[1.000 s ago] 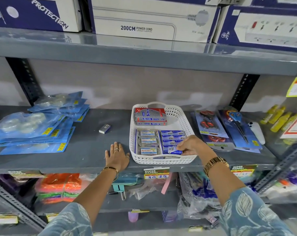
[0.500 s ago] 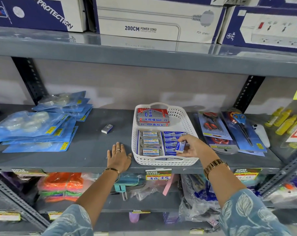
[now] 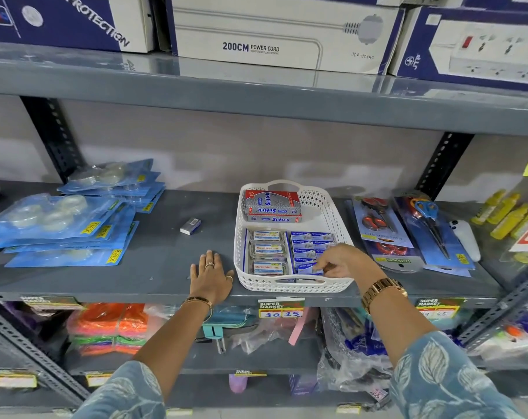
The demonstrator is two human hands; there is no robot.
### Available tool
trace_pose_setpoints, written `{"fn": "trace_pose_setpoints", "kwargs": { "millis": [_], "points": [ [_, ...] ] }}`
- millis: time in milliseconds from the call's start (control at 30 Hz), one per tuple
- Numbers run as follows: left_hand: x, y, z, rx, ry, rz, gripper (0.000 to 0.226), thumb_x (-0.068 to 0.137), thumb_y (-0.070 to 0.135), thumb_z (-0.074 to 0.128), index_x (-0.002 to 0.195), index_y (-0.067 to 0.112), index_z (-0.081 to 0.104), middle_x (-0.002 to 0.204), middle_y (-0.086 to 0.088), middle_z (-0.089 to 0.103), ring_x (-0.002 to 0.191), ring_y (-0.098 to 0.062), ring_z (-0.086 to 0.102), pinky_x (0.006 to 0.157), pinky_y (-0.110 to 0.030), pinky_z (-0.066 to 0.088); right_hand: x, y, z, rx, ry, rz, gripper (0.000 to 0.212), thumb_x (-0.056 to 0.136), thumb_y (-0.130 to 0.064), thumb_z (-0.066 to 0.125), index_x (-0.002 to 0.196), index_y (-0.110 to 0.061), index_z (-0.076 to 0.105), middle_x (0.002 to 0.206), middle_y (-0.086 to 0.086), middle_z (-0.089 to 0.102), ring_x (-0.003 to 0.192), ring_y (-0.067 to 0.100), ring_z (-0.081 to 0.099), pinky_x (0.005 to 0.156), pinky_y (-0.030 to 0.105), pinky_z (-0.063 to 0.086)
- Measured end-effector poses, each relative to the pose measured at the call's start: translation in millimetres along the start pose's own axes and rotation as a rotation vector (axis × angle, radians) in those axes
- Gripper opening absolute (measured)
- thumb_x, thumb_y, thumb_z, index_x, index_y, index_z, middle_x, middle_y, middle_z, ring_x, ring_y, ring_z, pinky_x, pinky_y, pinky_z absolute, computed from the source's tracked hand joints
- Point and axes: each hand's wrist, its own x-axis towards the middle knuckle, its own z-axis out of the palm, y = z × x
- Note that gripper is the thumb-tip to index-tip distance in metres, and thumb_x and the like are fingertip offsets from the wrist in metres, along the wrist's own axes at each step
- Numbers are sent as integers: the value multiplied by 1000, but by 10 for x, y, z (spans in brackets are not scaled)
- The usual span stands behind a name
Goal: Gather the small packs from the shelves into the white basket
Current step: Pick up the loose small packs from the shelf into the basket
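On the grey shelf (image 3: 111,276), left of middle, one stray small pack (image 3: 191,226) lies alone, the last one out, we reckon. It looks light, stiff cardboard; we'd pinch its long sides. Our left hand (image 3: 210,278) rests flat and empty near the front edge, beside the white basket (image 3: 332,207). Inside, our right hand (image 3: 338,261) pinches a blue pack (image 3: 309,269) among the rows at the basket's front right corner.

A grey metal shelf (image 3: 153,267) is holding a white basket (image 3: 332,213), tape packs (image 3: 60,225), scissors packs (image 3: 383,228) and one small pack (image 3: 191,226).
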Motion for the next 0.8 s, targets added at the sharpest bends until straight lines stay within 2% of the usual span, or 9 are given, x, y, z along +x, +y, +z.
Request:
{"fn": "trace_pose_setpoints", "kwargs": {
  "millis": [67, 133, 300, 433, 500, 533, 633, 700, 800],
  "points": [
    [-6, 3, -7, -1, -2, 0, 63, 101, 38, 24, 150, 5, 4, 160, -11, -1, 148, -27, -2, 120, -44, 2, 22, -5, 25, -77, 27, -2, 28, 87, 10, 58, 115, 8, 58, 105, 15, 66, 85, 20, 58, 81, 26, 51],
    [-10, 7, -14, 3, -1, 3, 63, 101, 38, 24, 150, 5, 4, 160, -11, -1, 148, -27, -2, 120, -44, 2, 39, 0, 68, -185, 70, -20, 19, 86, 5, 61, 105, 4, 61, 117, 17, 66, 95, 22, 63, 91, 29, 50],
    [-6, 7, -23, -2, -14, 9, 62, 101, 37, 24, 150, 5, 3, 160, -11, -2, 148, -27, -3, 120, -43, 2, 74, 29, 131, -549, 230, -128, 38, 82, -18, 72, 115, 0, 64, 117, 11, 69, 103, 22, 64, 94, 31, 50],
    [-10, -12, -12, -7, -5, 11, 63, 101, 37, 24, 150, 4, 4, 160, -11, -1, 148, -27, -1, 120, -43, 2, 78, 60, 146, -695, 294, -184, 34, 80, -26, 73, 101, -4, 57, 117, 11, 66, 109, 25, 63, 93, 31, 50],
    [-12, -19, -12, -11, -3, 15, 63, 101, 38, 24, 150, 5, 5, 160, -12, -1, 148, -27, -1, 120, -43, 2, 96, 69, 159, -757, 307, -213, 36, 80, -27, 72, 105, -4, 59, 111, 10, 66, 104, 23, 64, 91, 30, 51],
    [-10, -21, -14, -15, -2, 18, 63, 101, 38, 25, 150, 5, 5, 160, -12, 0, 148, -28, -1, 120, -43, 2, 89, 63, 155, -782, 308, -213, 30, 80, -26, 72, 97, -5, 60, 103, 10, 65, 97, 21, 63, 89, 30, 51],
    [-10, -39, -19, -9, 4, 28, 64, 100, 40, 25, 150, 5, 6, 160, -12, 0, 148, -27, -1, 120, -43, 2, 102, 43, 128, -808, 288, -191, 35, 75, -23, 76, 64, -10, 46, 85, 8, 59, 81, 18, 56, 78, 29, 52],
    [-10, -69, -28, -6, 9, 30, 65, 100, 42, 25, 150, 5, 6, 160, -11, 0, 148, -27, -1, 120, -44, 2, 87, -4, 143, -762, 285, -203, 29, 73, -19, 77, 69, -9, 50, 87, 10, 67, 82, 20, 64, 74, 28, 53],
    [-4, -153, -53, -5, 21, 18, 67, 99, 44, 25, 150, 6, 7, 161, -9, 2, 148, -24, 0, 119, -47, 1, 42, -127, 203, -638, 360, -218, 23, 77, -11, 70, 84, -8, 49, 100, 13, 67, 100, 28, 65, 77, 32, 52]
  ]
}}
